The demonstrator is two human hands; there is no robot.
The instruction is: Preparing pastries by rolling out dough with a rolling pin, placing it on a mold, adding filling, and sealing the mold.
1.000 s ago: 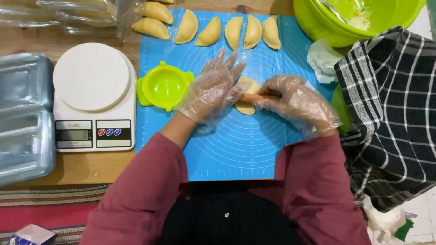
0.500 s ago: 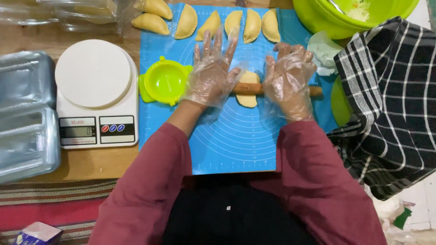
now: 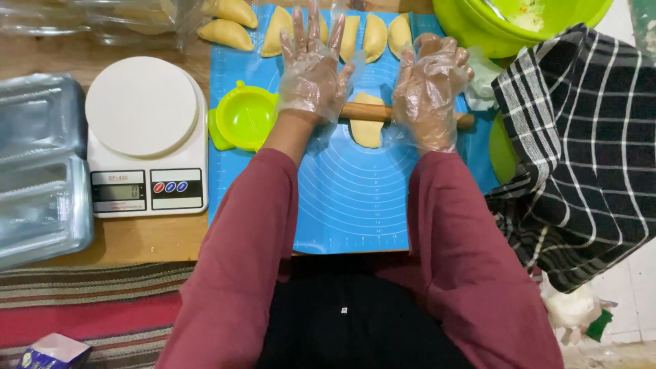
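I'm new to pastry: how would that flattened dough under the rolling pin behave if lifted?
The dough looks thin and oval, so probably floppy and stretchy. Being small, likely light. It may cling to the blue mat under the rolling pin.

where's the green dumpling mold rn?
Head view, left of centre: the green dumpling mold lies open on the blue mat, between the kitchen scale and the left hand.

A low wooden surface (image 3: 137, 239) stood on a striped red rug (image 3: 82, 307); pale floor (image 3: 639, 273) showed at right.
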